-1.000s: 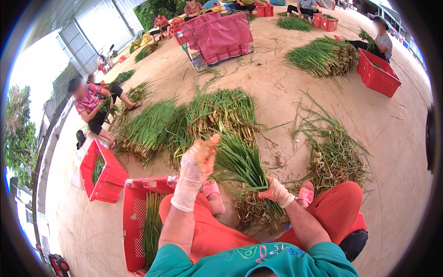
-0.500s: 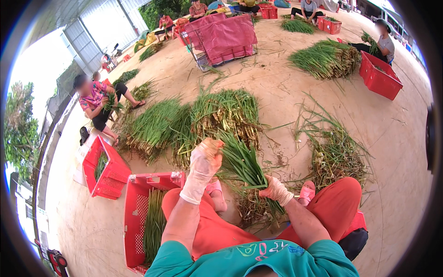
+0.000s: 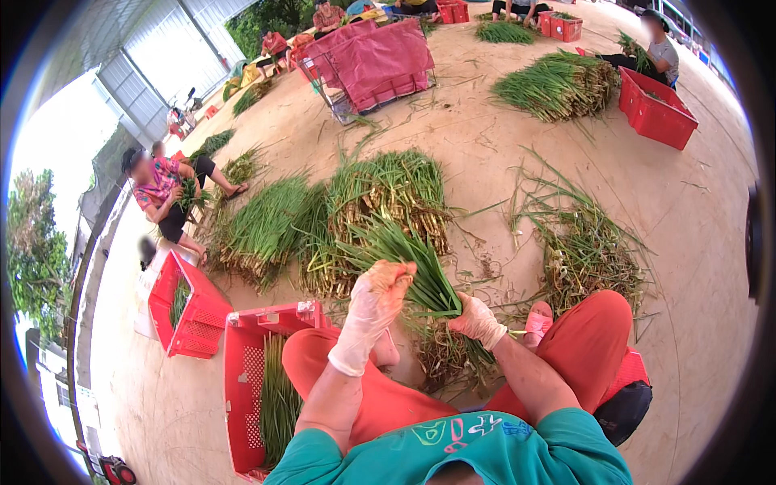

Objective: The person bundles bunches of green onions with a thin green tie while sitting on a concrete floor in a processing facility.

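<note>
My right hand [image 3: 480, 320], in a pale glove, is closed around a bunch of long flat greens [image 3: 428, 279], much like garlic chives. Its leaves fan up and to the left over my lap. Close by the left side of the bunch, my gloved left hand [image 3: 381, 293] has its fingers curled together; what they hold, if anything, is hidden. Beyond the hands lies a thick pile of the same greens [image 3: 390, 190], pale stalk ends toward me. Loose trimmings [image 3: 444, 356] cover the floor between my feet.
A red crate [image 3: 246, 400] with greens inside stands by my left leg, another red crate [image 3: 190, 311] beyond it. More greens [image 3: 271, 230] lie front left, a heap of scraps [image 3: 590, 263] to the right. A red-draped metal cart [image 3: 372, 69] and several seated people are farther off.
My left hand has come down and slightly right, along the bunch. My right hand keeps its hold and the leaves now spread farther left. The whole view has shifted a little.
</note>
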Tool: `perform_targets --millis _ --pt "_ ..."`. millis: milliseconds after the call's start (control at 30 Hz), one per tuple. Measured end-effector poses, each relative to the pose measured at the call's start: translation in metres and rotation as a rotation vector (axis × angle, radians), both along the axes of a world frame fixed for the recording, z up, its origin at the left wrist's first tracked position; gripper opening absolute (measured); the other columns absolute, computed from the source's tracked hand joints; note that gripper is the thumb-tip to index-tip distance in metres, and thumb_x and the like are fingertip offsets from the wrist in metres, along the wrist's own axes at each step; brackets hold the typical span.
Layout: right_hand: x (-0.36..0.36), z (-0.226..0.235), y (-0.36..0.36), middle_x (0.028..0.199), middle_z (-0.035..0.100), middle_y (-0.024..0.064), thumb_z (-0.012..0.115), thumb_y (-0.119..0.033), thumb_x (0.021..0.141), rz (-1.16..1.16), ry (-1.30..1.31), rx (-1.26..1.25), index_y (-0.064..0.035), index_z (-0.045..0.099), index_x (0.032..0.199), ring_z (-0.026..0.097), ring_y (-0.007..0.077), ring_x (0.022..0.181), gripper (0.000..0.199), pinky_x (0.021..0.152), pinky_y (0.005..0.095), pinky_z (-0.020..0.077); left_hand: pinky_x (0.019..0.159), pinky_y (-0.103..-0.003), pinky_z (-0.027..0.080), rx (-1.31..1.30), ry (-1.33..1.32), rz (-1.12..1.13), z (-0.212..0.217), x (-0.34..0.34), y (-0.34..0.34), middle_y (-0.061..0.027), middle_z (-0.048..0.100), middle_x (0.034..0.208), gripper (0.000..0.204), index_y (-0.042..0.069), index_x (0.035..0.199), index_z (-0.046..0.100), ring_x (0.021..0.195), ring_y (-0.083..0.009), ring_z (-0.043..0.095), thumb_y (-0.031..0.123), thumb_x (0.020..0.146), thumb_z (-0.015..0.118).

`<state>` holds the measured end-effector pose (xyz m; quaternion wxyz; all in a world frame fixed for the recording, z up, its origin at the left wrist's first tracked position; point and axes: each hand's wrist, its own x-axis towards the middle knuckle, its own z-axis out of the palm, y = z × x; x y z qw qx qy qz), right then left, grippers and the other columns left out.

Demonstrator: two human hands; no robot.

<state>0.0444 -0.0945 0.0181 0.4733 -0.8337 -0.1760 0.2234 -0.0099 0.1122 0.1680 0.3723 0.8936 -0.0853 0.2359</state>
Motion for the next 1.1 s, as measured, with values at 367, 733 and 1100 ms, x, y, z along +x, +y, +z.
perform_targets --millis 367,733,1100 --pt "0.013 0.017 -0.017 0.086 0.069 0.0053 0.079 -0.009 0.063 -0.057 0.164 0.217 -0.0029 0.061 0.122 0.061 0.0141 0.076 0.061 0.07 0.0316 0.0518 0.088 -0.039 0.049 0.271 0.185 0.244 0.042 -0.028 0.071 -0.0106 0.07 0.092 0.027 -0.001 0.098 0.071 0.099 -0.028 0.064 -0.006 0.076 0.055" --pt "0.02 -0.026 -0.008 0.082 0.064 -0.003 0.074 0.003 0.066 0.042 0.125 0.475 -0.0021 0.064 0.11 0.056 0.0084 0.075 0.045 0.069 0.0262 0.0495 0.06 -0.041 0.054 0.472 -0.11 0.22 -0.035 -0.012 0.041 -0.0135 0.067 0.082 0.015 0.004 0.091 0.065 0.069 -0.0282 0.067 0.007 0.097 0.052" --pt "0.017 -0.013 -0.014 0.086 0.069 0.003 0.076 -0.002 0.065 0.151 0.262 0.595 -0.0013 0.068 0.105 0.062 0.0127 0.077 0.041 0.071 0.0305 0.0524 0.069 -0.023 0.047 -0.368 -0.182 0.266 0.07 -0.006 0.066 -0.0027 0.069 0.092 0.014 0.002 0.105 0.07 0.072 -0.0064 0.054 0.012 0.096 0.067"
